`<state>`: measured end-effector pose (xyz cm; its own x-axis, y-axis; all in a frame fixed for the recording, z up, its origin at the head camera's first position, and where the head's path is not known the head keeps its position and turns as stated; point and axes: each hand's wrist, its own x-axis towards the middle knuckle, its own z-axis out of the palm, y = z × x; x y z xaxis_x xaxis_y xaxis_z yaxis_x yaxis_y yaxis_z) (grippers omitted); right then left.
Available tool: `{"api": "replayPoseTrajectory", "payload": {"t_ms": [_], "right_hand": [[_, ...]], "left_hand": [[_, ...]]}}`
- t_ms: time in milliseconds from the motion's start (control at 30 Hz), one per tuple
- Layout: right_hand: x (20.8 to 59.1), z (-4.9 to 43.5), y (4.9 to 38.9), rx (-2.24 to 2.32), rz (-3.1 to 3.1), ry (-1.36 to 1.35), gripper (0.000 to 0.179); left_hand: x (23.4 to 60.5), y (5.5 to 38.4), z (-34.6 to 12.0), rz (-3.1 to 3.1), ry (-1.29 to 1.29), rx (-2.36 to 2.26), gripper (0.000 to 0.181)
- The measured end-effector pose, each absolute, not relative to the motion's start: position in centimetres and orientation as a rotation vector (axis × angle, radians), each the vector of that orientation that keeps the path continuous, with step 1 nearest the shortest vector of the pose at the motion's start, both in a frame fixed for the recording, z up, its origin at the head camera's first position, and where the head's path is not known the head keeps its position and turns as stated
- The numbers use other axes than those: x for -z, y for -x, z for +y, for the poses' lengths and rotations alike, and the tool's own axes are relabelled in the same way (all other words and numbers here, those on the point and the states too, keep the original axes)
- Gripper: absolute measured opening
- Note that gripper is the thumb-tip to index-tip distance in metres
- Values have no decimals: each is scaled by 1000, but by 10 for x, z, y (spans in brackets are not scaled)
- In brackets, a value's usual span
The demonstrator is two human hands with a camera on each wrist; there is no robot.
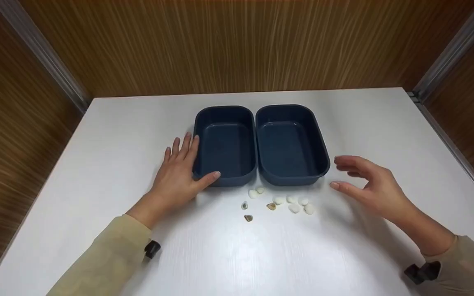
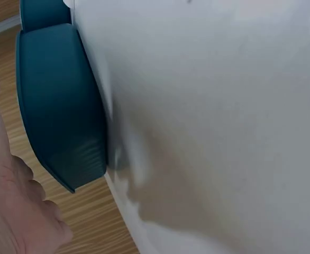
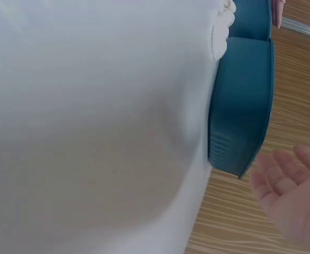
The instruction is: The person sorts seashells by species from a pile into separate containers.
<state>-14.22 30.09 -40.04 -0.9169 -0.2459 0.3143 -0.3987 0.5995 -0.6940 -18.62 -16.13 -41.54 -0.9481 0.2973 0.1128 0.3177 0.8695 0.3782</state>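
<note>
Dark blue and round-cornered, the right container [image 1: 294, 181] sits in front of you on the white bench [image 1: 220, 255]; take it as your landmark. Just to its left stands the left container [image 1: 231, 181], of matching colour and shape, their rims side by side. Nearer to you than the landmark lie the small pebbles: five white pebbles [image 1: 294, 208] grouped before its near wall, with a brown pebble [image 1: 271, 206] at their left end. Two more white ones lie close together by its near left corner. Farther out from that corner are a greyish pebble [image 1: 244, 205] and a dark brown pebble [image 1: 248, 218].

Your left grip [image 1: 175, 176] is on the landmark's far left, beyond the left container, fingers straight and spread, thumb reaching over that container's near corner; it has hold of nothing, and you cannot tell whether it touches the rim. Your right grip [image 1: 372, 187] is just right of the landmark, apart from it, fingers gently bent, thumb well separated, nothing held. Wood-grain panelling [image 1: 237, 45] rises behind the landmark.
</note>
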Motion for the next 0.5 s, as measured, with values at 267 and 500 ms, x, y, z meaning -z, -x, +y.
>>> {"api": "replayPoseTrajectory", "payload": {"t_ms": [267,500], "right_hand": [[413,298,138,-1486,-2716,-636,31],[424,294,140,-1571,-2800,-758,37]], "left_hand": [[419,195,-163,-2958,538,719,115],[423,198,-163,-2993,526,749,118]]}}
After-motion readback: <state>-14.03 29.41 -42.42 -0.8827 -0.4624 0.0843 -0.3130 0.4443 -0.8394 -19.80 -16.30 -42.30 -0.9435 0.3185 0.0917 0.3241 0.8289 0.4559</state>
